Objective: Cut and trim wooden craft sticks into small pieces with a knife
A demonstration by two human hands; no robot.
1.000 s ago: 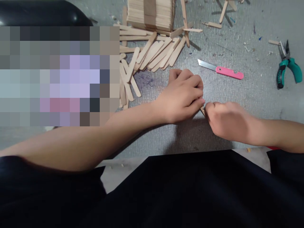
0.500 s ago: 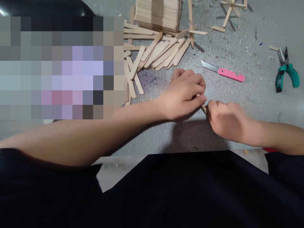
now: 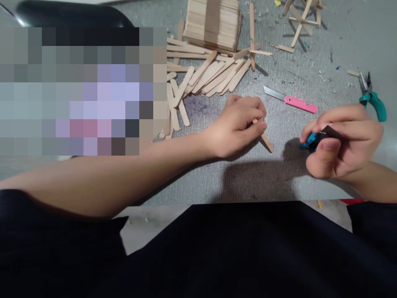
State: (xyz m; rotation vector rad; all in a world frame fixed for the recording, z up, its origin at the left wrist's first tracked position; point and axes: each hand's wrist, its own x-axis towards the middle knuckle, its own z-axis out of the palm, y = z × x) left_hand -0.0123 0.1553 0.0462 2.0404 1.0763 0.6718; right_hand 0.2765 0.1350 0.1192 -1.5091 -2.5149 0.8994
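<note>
My left hand [image 3: 238, 124] is closed on a wooden craft stick [image 3: 268, 143], whose lower end sticks out past the thumb just over the table. To the right, my right hand [image 3: 353, 138] is turned partly palm-up, with thumb and fingers pinching a small dark flat piece [image 3: 331, 131]. Blue shows at that piece's left end; its exact kind I cannot make out. A pink-handled craft knife [image 3: 300, 103] lies above and between the two hands, blade pointing left. Teal-handled pliers [image 3: 376, 103] rest behind my right fingers, which partly cover them.
A banded block of craft sticks [image 3: 226, 29] stands at the back, with loose sticks [image 3: 211, 76] fanned before it. Joined stick pieces [image 3: 252, 41] and a star-like stick assembly [image 3: 302, 21] lie farther back. Scraps dot the grey table [image 3: 192, 182]. A blurred patch hides the left side.
My right hand has moved right, away from the stick's end, and turned over, showing the dark piece in its fingers. My left hand keeps its grip on the stick.
</note>
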